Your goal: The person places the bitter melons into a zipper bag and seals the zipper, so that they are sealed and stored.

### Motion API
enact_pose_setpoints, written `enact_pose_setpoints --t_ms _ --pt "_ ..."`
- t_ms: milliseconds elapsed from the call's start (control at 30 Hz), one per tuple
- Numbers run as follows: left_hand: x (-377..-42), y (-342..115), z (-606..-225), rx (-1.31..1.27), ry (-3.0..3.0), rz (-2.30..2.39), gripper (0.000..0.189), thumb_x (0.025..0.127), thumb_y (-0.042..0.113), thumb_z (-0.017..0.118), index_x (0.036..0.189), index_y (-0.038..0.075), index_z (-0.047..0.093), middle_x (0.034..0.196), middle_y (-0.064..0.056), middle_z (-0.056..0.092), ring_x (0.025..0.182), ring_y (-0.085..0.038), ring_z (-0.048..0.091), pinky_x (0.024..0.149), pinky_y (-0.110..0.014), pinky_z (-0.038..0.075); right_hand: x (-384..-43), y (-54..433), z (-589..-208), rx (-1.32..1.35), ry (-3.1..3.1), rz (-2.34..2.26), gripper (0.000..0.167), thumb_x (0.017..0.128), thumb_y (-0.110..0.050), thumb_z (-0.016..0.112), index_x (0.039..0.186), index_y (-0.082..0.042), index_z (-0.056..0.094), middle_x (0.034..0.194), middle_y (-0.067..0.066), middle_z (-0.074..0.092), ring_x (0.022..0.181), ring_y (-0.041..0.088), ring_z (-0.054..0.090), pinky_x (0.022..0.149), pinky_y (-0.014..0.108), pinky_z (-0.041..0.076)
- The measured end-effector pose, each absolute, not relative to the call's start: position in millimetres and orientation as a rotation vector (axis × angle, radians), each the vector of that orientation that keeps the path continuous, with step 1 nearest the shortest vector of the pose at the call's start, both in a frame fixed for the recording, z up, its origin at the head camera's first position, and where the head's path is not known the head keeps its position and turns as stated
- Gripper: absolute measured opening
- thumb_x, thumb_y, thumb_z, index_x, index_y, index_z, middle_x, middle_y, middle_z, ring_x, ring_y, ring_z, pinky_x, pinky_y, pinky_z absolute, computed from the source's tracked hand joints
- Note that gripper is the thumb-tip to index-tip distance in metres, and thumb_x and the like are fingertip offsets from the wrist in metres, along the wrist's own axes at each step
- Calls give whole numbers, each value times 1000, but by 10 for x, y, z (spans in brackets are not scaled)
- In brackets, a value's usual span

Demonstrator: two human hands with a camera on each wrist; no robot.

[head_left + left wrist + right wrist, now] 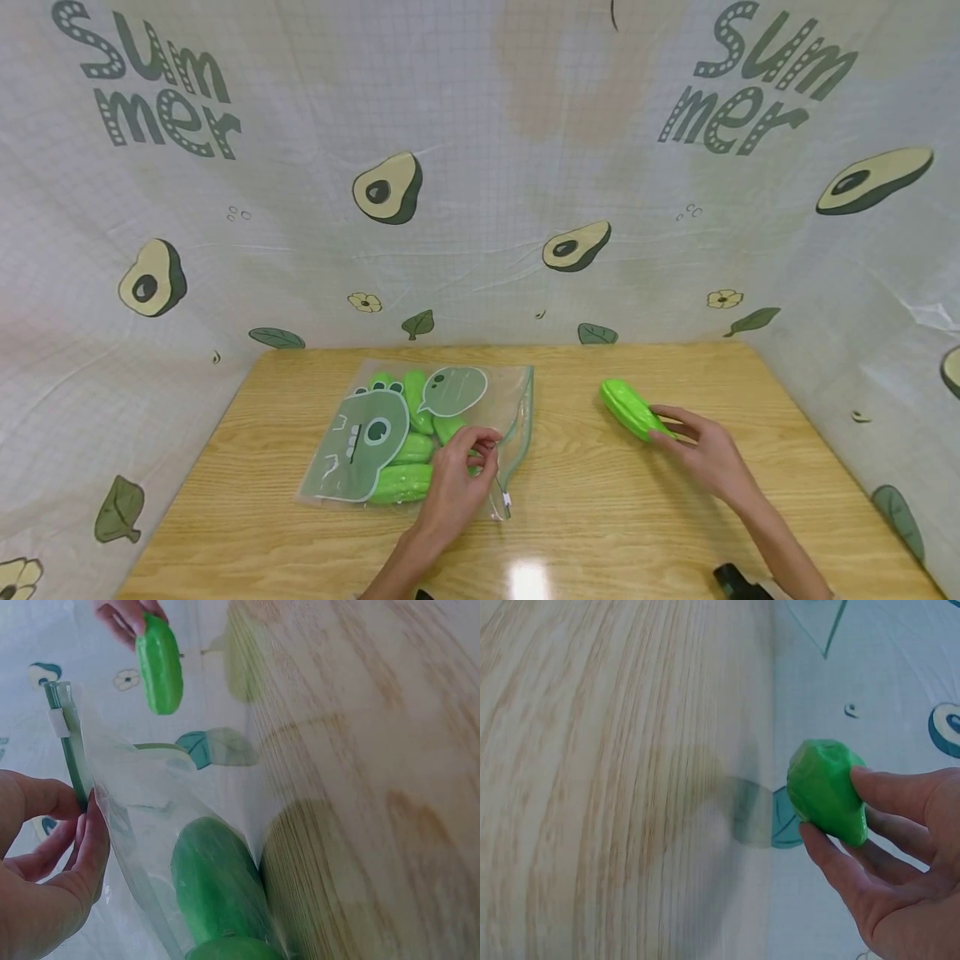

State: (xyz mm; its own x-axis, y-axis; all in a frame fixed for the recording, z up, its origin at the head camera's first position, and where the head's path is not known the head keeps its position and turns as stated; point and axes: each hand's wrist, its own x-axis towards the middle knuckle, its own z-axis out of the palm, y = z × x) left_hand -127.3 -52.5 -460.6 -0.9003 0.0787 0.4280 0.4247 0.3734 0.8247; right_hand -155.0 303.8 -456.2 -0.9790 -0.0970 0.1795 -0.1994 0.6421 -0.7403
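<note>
My right hand (705, 454) pinches one end of a bright green toy cucumber (628, 408), held above the table to the right of the bag. In the right wrist view the cucumber (826, 791) points end-on between thumb and fingers. My left hand (461, 473) pinches the green-edged opening of a clear zip bag (330, 482) with a monster print. Seen from the left wrist, thumb and finger grip that edge just below the white slider (58, 723). Several more green cucumbers (401, 483) lie inside the bag, partly hidden by the print and my left hand.
The bag lies flat on a light wood table (585, 517). A pale cloth (480, 283) printed with avocados and leaves hangs behind and at both sides. A dark object (735, 581) shows by my right forearm at the bottom edge.
</note>
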Motion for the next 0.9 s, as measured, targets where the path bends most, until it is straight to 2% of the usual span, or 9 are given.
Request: enact_pose_setpoints --t_ms 467,900 --pt "-1270 -527 -4590 -437 -2327 -1520 21 86 -13 69 102 -1 70 92 -6 67 81 -15 65 70 -26 62 -1577 2829 -4508 325 -2683 1336 44 94 -6 75 134 5 62 136 32 59 116 49 63 84 36 62" --pt "-1277 -528 -4582 -450 -2304 -1557 23 84 -16 67 102 -2 70 92 -8 67 81 -16 66 70 -25 62 -1621 2602 -4483 359 -2682 1459 43 95 -7 73 135 5 61 138 31 57 120 50 61 89 39 60"
